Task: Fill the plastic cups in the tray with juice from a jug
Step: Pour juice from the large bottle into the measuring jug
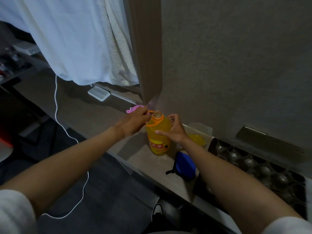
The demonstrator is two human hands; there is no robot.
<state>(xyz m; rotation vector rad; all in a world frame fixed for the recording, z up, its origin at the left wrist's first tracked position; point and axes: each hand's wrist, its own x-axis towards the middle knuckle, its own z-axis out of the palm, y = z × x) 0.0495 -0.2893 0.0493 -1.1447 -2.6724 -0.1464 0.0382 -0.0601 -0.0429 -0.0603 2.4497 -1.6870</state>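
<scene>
A large bottle of orange juice (158, 137) stands upright on the counter, its mouth uncapped. My left hand (135, 119) grips the orange carry handle beside the bottle's neck. My right hand (173, 130) holds the bottle's shoulder from the right, fingers curled round it. Just behind my right wrist stands a clear plastic jug (200, 132) with a little orange juice in the bottom. A black tray (287, 174) with several empty clear plastic cups (265, 169) lies on the counter at the right; my right forearm hides its near-left part.
A blue pouch (185, 163) with a black strap lies between the bottle and the tray. A pink object (135, 108) sits behind my left hand by the wall corner. A white cable (56, 112) hangs down at the left. The counter edge (143, 173) runs diagonally below my arms.
</scene>
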